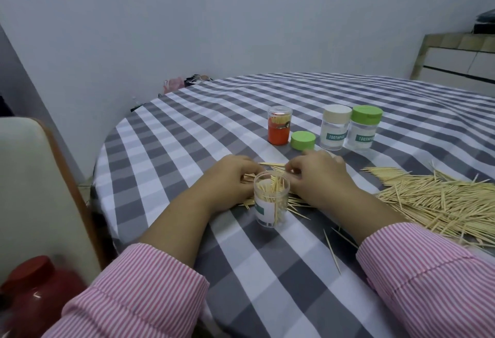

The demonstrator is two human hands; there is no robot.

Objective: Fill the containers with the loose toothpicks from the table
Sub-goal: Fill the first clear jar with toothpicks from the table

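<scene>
Two hands, left hand (pixel 232 176) and right hand (pixel 318 176), pinched loose toothpicks (pixel 270 166) behind the open jar (pixel 271 202) at frame centre; next, probably dropping them in.

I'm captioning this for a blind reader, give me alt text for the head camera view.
Both hands, left hand and right hand, gather loose toothpicks behind an open clear container part-filled with toothpicks on a grey checked tablecloth. A large toothpick pile lies to the right; farther back stand an orange container, a loose green lid and two capped clear containers.
</scene>
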